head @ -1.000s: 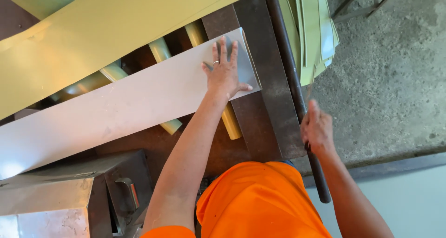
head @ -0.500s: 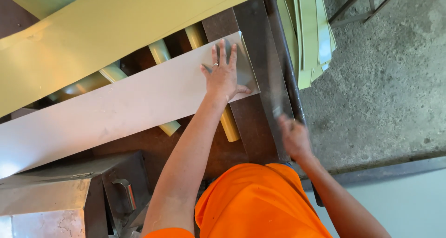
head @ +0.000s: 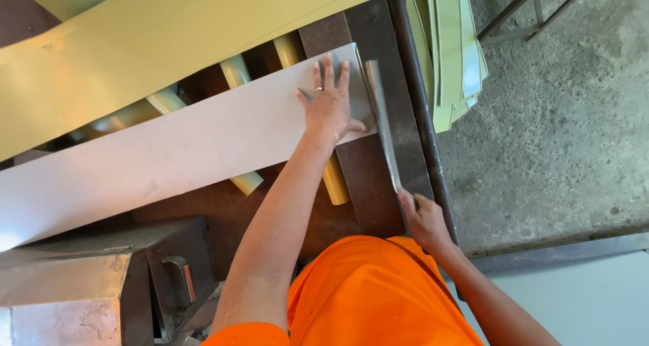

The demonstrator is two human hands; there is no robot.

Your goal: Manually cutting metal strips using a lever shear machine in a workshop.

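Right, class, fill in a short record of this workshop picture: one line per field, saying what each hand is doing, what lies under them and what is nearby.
Left hand: left hand pressed flat, fingers spread, on the long pale grey sheet-metal strip
Right hand: right hand gripping the near end of the narrow shiny steel blade
Blade position: raised at the strip's right end
Under strip: pale yellow rollers on a dark brown machine bed
Nearby: stack of pale green sheets, rough concrete floor

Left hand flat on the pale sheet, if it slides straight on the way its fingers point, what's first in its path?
Probably the sheet's far edge just past the left hand, where the pale sheet ends; beyond that, dark metal bed, then the yellow-green panel. Relative heights are unclear from above.
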